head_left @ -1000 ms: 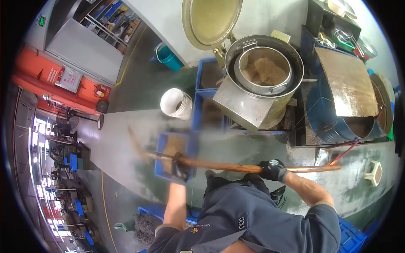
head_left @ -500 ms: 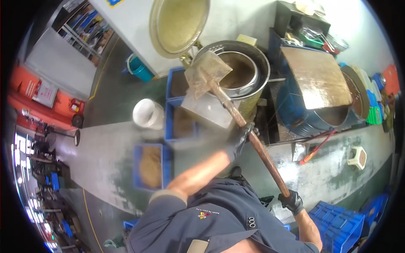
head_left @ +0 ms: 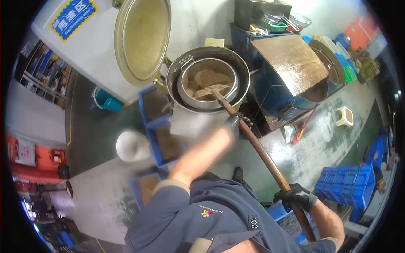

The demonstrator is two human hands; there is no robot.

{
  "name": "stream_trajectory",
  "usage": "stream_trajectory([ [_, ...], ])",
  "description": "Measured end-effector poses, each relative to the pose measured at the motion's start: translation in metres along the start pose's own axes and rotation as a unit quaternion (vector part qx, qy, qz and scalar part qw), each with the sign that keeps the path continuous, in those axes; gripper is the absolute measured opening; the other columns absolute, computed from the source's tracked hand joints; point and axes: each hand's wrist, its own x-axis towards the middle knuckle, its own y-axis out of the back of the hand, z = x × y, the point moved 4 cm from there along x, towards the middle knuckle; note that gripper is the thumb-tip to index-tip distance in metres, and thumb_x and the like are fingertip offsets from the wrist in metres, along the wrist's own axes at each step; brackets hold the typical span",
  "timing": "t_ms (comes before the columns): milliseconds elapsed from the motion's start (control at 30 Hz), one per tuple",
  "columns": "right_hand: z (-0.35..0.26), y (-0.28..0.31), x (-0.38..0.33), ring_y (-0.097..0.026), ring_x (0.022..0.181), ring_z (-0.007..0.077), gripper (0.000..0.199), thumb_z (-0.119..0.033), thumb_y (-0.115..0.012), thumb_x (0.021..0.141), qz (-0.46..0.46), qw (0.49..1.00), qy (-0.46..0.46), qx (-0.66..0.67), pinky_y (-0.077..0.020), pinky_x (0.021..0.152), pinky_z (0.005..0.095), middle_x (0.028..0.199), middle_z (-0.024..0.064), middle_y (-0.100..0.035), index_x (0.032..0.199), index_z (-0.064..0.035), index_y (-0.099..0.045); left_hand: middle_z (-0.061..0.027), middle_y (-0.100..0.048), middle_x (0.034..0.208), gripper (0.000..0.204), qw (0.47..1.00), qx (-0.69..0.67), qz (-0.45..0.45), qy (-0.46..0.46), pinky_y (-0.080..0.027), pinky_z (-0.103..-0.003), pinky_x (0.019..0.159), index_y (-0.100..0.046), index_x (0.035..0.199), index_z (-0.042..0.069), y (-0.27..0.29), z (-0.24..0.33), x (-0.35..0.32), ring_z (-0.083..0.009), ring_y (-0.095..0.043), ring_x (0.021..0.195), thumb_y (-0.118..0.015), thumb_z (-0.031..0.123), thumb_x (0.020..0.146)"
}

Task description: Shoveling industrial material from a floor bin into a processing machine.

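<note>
A shovel (head_left: 262,151) with a long wooden handle slants up from the lower right, its blade dipping into an inner metal pot (head_left: 182,86). Brown loose material (head_left: 211,78) lies heaped in that pot, partly behind the blade. The inner pot sits inside a larger round metal vessel (head_left: 242,69), whose lid (head_left: 143,40) stands raised at its left. My left hand (head_left: 238,122), in a black glove, is closed round the handle near the blade. Farther down, my black-gloved right hand (head_left: 296,197) grips the same handle, which passes on below it.
Blue crates (head_left: 159,157) with brown contents stand left of the vessel, beside a white bucket (head_left: 130,146). On the right are a blue drum (head_left: 274,99) under a brown board (head_left: 293,61), a small stool (head_left: 345,117) and stacked blue crates (head_left: 346,184). Another person's hand (head_left: 381,186) shows at the right edge.
The shovel blade has gone from over the vessel's left rim down into the inner pot. My right hand has shifted up the handle relative to its end. The view has turned.
</note>
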Motion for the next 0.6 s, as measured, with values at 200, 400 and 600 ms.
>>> stream_trajectory([
  [200,0.002,-0.093,-0.019,-0.051,0.045,0.0125,0.020,-0.019,-0.071,0.080,0.032,0.997,-0.006,0.064,-0.0442,0.043,0.0270,0.057,0.0037,-0.055,0.084,-0.0005,-0.066,-0.0089,-0.057,0.071,0.008,0.998,0.049,-0.019,0.025,-0.055,-0.043,0.064,-0.052,0.086,0.008,0.023,0.010,-0.034,-0.0265,-0.061,0.065,-0.051,0.015,0.090],
  [400,-0.016,-0.154,-0.039,-0.051,0.045,0.0135,0.019,-0.016,-0.071,0.080,0.089,0.990,-0.051,0.095,-0.0442,0.044,0.0270,0.057,0.0044,-0.054,0.083,0.0020,-0.065,-0.0061,-0.055,0.068,0.016,0.994,0.033,-0.027,0.098,-0.055,-0.038,0.059,-0.052,0.084,0.009,0.031,0.038,-0.078,-0.0229,-0.058,0.060,-0.052,0.023,0.092],
  [600,-0.007,-0.191,-0.024,-0.052,0.046,0.0128,0.025,-0.023,-0.068,0.083,0.129,0.984,-0.042,0.118,-0.0455,0.043,0.0281,0.060,0.0073,-0.058,0.087,0.0011,-0.062,-0.0080,-0.057,0.069,0.017,0.986,0.027,-0.056,0.154,-0.056,-0.043,0.070,-0.054,0.085,0.007,0.046,0.035,-0.072,-0.0252,-0.061,0.065,-0.054,0.023,0.091],
])
